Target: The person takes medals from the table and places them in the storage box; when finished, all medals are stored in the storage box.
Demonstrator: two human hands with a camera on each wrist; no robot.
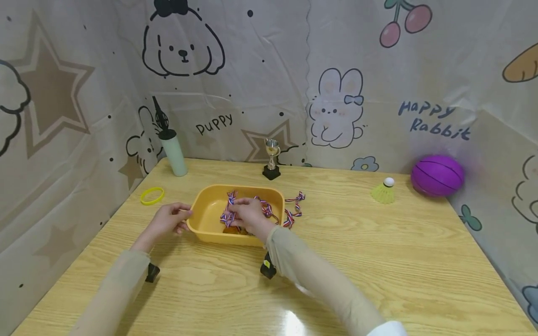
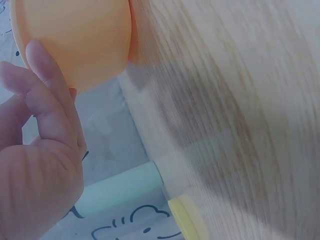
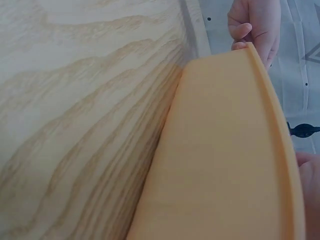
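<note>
A yellow plastic basin point(image 1: 235, 239) stands on the table, with medal ribbons point(image 1: 230, 199) striped red, white and blue inside. Below them shows a gold-brown medal point(image 1: 231, 230). My left hand point(image 1: 167, 219) pinches the basin's left rim; its wrist view shows the fingers point(image 2: 47, 110) against the basin wall point(image 2: 85, 40). Inside the basin, my right hand point(image 1: 251, 215) pinches a ribbon, thumb and fingertips together. The right wrist view is mostly basin wall point(image 3: 215, 150), with the right hand point(image 3: 311, 195) largely hidden behind the rim.
Another stretch of ribbon point(image 1: 299, 205) lies on the table right of the basin. Around stand a small trophy point(image 1: 272, 158), a green hand pump point(image 1: 174, 154), a yellow ring point(image 1: 152, 196), a yellow shuttlecock point(image 1: 384, 191) and a purple ball point(image 1: 437, 176).
</note>
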